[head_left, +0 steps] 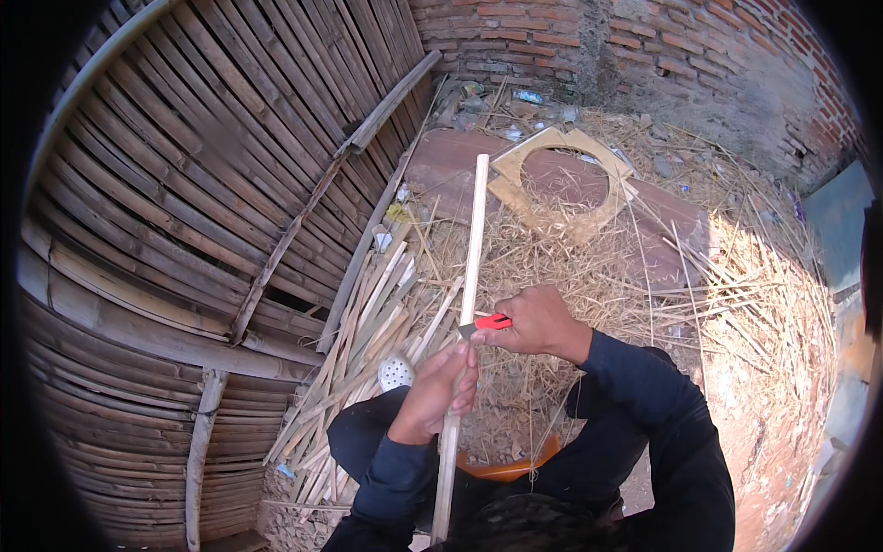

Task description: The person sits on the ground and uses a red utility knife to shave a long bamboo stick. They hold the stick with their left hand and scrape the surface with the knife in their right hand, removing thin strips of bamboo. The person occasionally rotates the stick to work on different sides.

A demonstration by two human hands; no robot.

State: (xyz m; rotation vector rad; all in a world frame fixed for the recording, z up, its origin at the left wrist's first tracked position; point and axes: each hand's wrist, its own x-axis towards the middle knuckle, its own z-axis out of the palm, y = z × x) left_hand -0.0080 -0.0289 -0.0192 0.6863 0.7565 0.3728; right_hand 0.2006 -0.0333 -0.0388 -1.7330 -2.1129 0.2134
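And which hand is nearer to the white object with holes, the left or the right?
Left. The left hand is just right of the white object, gripping the pale strip; the right hand is farther right and farther forward, holding the red-handled knife.

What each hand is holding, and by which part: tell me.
The left hand grips the long pale strip partway along its length; the right hand holds the red knife by its handle.

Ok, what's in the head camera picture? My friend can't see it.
A person's left hand grips a long pale stick while the right hand holds a red-handled knife at it. Straw-like scraps litter the ground; more sticks lie beside a slatted wall.
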